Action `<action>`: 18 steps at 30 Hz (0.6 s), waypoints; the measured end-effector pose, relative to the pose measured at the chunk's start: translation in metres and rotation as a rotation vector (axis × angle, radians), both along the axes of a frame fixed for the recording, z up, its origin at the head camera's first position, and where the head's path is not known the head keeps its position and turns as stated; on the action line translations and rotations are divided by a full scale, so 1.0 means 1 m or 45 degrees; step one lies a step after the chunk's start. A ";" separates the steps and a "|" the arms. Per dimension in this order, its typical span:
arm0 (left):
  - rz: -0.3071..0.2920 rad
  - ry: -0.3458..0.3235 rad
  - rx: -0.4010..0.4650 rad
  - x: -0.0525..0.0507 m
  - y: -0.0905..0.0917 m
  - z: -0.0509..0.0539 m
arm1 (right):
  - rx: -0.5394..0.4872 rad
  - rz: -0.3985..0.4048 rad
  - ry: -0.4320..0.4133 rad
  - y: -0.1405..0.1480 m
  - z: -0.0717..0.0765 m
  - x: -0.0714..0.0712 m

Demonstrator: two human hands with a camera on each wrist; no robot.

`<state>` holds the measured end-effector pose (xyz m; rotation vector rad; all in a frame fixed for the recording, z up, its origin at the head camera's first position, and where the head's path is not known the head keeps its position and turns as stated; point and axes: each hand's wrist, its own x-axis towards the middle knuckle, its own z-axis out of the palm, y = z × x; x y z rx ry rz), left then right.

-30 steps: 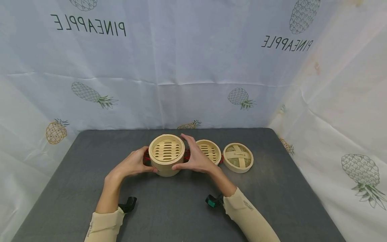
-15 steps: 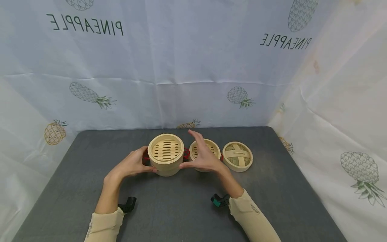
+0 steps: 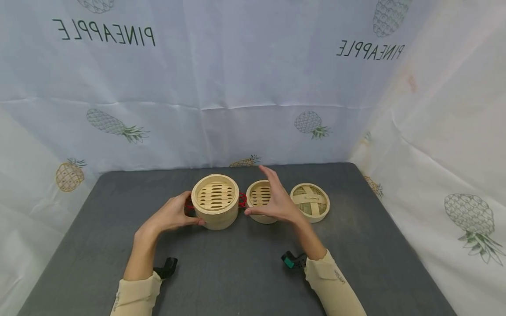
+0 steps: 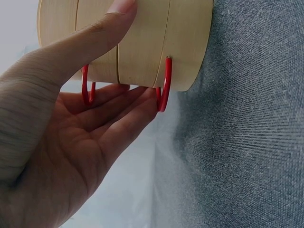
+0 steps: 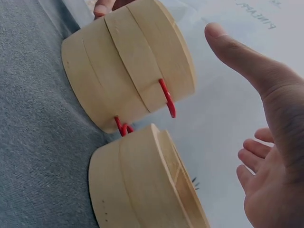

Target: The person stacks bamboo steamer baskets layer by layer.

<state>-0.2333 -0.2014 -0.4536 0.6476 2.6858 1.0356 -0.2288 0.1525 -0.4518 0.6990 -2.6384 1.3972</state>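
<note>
Two bamboo steamer tiers with slatted bottoms and red side loops stand stacked left of the table's middle. Around the stack's left side, my left hand keeps its thumb at the front; in the left wrist view the thumb lies on the bamboo wall and the fingers reach behind by the red loops. My right hand is spread above a single steamer tier, holding nothing. In the right wrist view that hand is apart from both the stack and the single tier.
A round woven bamboo lid lies right of the single tier on the dark grey table. Behind the table hangs a pale curtain with pineapple prints. Dark wrist devices are strapped on both arms.
My right hand has let go of the stack's right side and moved right, over the single tier. The left hand has kept its place on the stack.
</note>
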 end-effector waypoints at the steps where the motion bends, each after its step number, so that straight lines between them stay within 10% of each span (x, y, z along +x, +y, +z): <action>1: 0.001 0.002 -0.002 0.000 0.000 0.000 | 0.004 -0.006 0.003 0.001 0.000 0.000; 18: 0.003 0.018 -0.010 0.001 0.000 -0.002 | 0.009 -0.083 -0.073 0.022 -0.002 -0.002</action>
